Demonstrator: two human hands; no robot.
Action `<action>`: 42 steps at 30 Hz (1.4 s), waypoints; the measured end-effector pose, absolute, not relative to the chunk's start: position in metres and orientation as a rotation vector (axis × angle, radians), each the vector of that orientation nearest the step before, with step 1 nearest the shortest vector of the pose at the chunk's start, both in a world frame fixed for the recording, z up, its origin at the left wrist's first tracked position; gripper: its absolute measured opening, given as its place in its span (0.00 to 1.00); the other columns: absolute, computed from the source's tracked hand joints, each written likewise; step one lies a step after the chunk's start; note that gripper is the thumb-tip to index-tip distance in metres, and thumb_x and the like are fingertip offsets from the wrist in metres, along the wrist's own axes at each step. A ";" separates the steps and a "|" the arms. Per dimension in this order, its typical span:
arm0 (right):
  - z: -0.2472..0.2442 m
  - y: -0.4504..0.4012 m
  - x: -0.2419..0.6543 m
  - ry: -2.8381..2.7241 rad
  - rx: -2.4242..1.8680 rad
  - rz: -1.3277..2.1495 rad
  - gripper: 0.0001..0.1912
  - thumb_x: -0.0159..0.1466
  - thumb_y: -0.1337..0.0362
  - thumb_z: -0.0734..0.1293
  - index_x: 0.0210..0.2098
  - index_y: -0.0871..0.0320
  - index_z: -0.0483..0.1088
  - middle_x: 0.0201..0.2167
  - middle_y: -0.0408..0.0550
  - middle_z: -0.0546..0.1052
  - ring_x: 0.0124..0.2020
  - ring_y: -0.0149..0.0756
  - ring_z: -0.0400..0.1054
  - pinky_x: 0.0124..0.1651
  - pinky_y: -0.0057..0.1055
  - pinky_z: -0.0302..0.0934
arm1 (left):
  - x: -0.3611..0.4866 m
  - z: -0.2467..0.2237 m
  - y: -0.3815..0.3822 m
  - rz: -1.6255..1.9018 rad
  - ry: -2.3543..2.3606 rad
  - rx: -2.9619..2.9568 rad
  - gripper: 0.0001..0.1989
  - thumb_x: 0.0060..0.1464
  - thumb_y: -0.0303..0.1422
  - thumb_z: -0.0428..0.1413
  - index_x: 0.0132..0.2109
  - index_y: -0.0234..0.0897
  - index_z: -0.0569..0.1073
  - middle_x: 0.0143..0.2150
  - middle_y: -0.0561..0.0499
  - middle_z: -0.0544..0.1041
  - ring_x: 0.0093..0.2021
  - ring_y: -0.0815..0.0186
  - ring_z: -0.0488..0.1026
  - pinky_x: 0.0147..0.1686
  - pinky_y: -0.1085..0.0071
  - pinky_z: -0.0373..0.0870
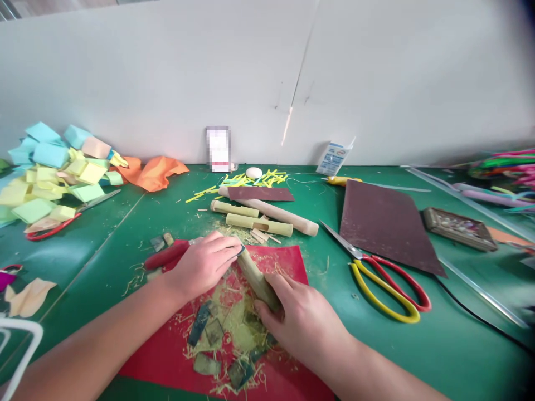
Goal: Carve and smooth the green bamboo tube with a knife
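Observation:
A pale green bamboo tube [253, 273] slants over the red sheet [159, 356]. My right hand [303, 312] is wrapped round its near end. At its far end, my left hand [211, 256] is closed, pressing a small dark piece of sandpaper [241, 250] to the bamboo; only an edge of that piece shows. Below the tube, several worn sandpaper scraps [199, 323] lie among yellowish dust and shavings [238, 320]. A red-handled tool [167, 255] lies just beyond my left wrist, partly hidden. Two cut bamboo tubes [259, 224] and a longer pale stick [288, 217] lie farther back.
Large scissors [387, 284] with red and yellow handles lie right of the sheet, near dark brown sandpaper [380, 228]. A small tray [460, 228] stands farther right. Folded paper pieces [50, 184] and red-handled scissors [54, 229] are at left. A white wall [251, 72] borders the green table [167, 214].

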State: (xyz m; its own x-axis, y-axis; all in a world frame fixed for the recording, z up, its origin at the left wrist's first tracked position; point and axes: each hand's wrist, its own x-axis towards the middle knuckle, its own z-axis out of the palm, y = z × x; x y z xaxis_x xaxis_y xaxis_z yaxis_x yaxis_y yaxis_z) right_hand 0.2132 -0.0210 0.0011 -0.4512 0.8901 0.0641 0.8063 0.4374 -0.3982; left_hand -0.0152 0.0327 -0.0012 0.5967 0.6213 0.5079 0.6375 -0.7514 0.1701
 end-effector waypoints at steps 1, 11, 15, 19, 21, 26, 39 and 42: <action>0.001 -0.021 0.213 -2.428 -1.463 0.451 0.06 0.60 0.62 0.61 0.36 0.56 0.66 0.29 0.44 0.74 0.27 0.33 0.67 0.27 0.28 0.52 | -0.016 -0.001 0.033 -0.862 -1.082 -2.793 0.11 0.60 0.27 0.51 0.48 0.34 0.73 0.49 0.46 0.75 0.46 0.63 0.69 0.47 0.64 0.71; -0.002 -0.021 0.213 -2.415 -1.405 0.400 0.07 0.59 0.63 0.62 0.36 0.58 0.67 0.27 0.44 0.73 0.23 0.31 0.65 0.26 0.27 0.53 | -0.014 0.000 0.034 -0.932 -1.069 -2.773 0.10 0.60 0.25 0.51 0.46 0.32 0.74 0.44 0.45 0.76 0.44 0.64 0.69 0.46 0.65 0.70; -0.002 -0.022 0.213 -2.419 -1.400 0.357 0.08 0.59 0.63 0.62 0.37 0.58 0.68 0.27 0.44 0.74 0.25 0.33 0.67 0.27 0.28 0.55 | -0.013 0.001 0.033 -0.860 -1.054 -2.792 0.09 0.60 0.25 0.50 0.44 0.33 0.74 0.43 0.45 0.76 0.42 0.63 0.68 0.44 0.64 0.69; -0.002 -0.022 0.212 -2.418 -1.389 0.359 0.08 0.59 0.63 0.62 0.37 0.58 0.67 0.27 0.44 0.73 0.24 0.32 0.66 0.26 0.28 0.55 | -0.012 0.002 0.032 -0.896 -1.050 -2.760 0.09 0.60 0.25 0.50 0.43 0.34 0.74 0.43 0.46 0.76 0.43 0.63 0.69 0.44 0.64 0.69; -0.002 -0.022 0.212 -2.412 -1.384 0.358 0.08 0.59 0.63 0.62 0.37 0.58 0.67 0.27 0.44 0.73 0.25 0.33 0.67 0.26 0.28 0.55 | -0.012 0.002 0.031 -0.860 -1.049 -2.788 0.09 0.60 0.25 0.50 0.43 0.33 0.74 0.43 0.45 0.76 0.43 0.63 0.69 0.45 0.64 0.68; -0.002 -0.022 0.212 -2.411 -1.385 0.346 0.08 0.59 0.63 0.62 0.38 0.58 0.67 0.28 0.44 0.74 0.26 0.33 0.67 0.28 0.28 0.55 | -0.012 0.002 0.030 -0.888 -1.119 -2.724 0.09 0.60 0.27 0.50 0.44 0.36 0.74 0.44 0.47 0.77 0.43 0.62 0.69 0.44 0.63 0.66; 0.002 -0.023 0.212 -2.440 -1.435 0.411 0.07 0.60 0.63 0.61 0.37 0.58 0.67 0.29 0.44 0.73 0.26 0.31 0.65 0.27 0.27 0.52 | -0.011 0.004 0.026 -0.771 -1.105 -2.666 0.09 0.60 0.29 0.50 0.44 0.40 0.75 0.44 0.51 0.78 0.46 0.62 0.69 0.46 0.61 0.59; 0.003 -0.023 0.213 -2.452 -1.439 0.409 0.07 0.60 0.62 0.62 0.36 0.58 0.67 0.29 0.44 0.74 0.25 0.30 0.64 0.27 0.27 0.51 | -0.009 0.005 0.023 -0.716 -1.102 -2.677 0.10 0.61 0.28 0.49 0.45 0.41 0.74 0.45 0.52 0.78 0.48 0.63 0.69 0.47 0.61 0.57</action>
